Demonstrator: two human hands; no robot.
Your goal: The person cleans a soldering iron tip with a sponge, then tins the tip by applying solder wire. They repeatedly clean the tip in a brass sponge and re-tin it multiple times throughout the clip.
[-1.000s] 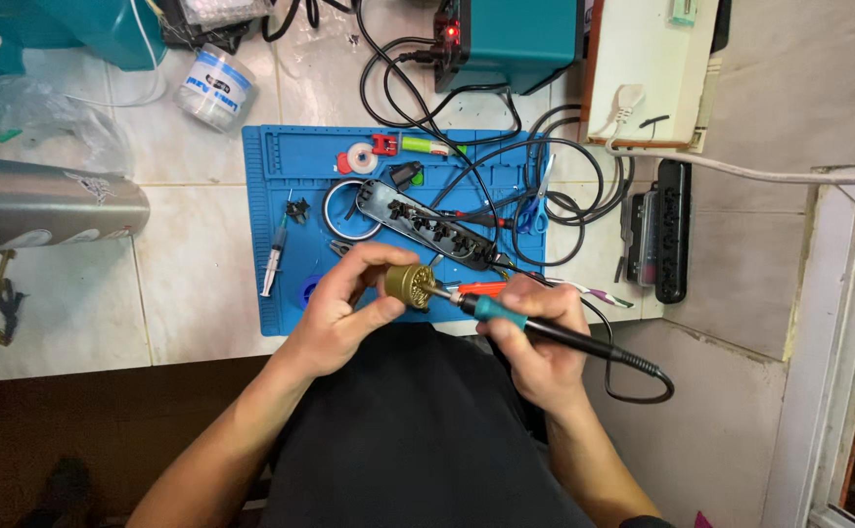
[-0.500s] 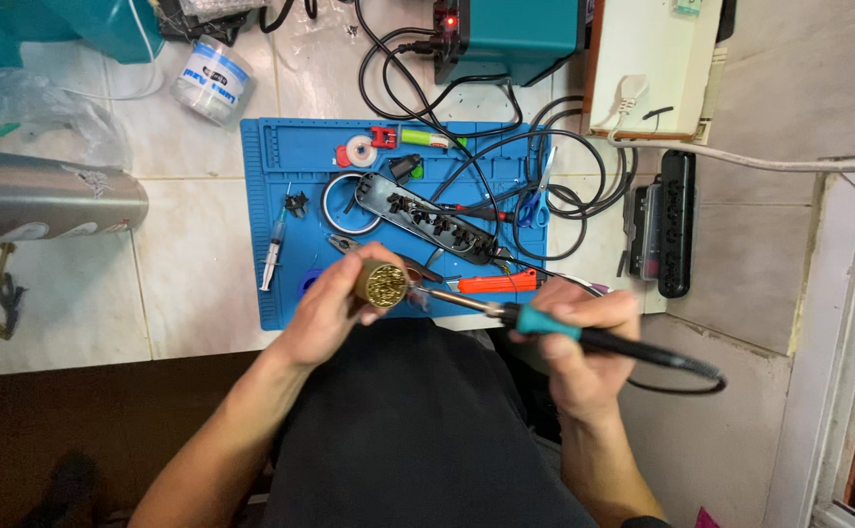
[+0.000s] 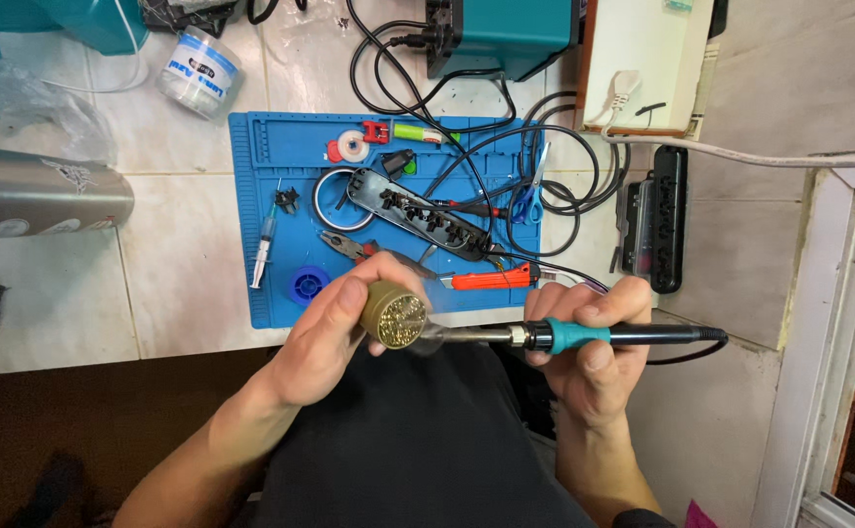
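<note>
Left hand [image 3: 335, 332] wrapped round a small round tin of gold wire wool [image 3: 395, 317], open side turned to the right, held just past the table [image 3: 183, 284] edge and above a dark lap. Right hand [image 3: 589, 342] closed tight round the soldering iron [image 3: 584, 335], on its blue-green grip and black handle. Iron lying flat, metal tip pointing left and poked into the gold wool. A little puff of smoke at the spot where tip meets wool. Black cord trailing off the back of the iron to the right.

On the white tiled table, right behind the hands, a blue mat [image 3: 281, 147]. On the mat: a black power strip [image 3: 418, 210] lying slanted, an orange knife [image 3: 491, 280] close to the near edge, pliers [image 3: 349, 246] near the left thumb, a small syringe [image 3: 264, 249], a blue spool [image 3: 307, 286], a roll of white tape [image 3: 353, 147], blue scissors [image 3: 533, 191] and a tangle of black wires [image 3: 545, 161].

Off to the left, a shiny metal bottle [image 3: 41, 191] on its side and a white jar [image 3: 200, 71]. At the top, a teal box [image 3: 501, 34] with cords plugged in. To the right of the mat, a second black power strip [image 3: 654, 220].
</note>
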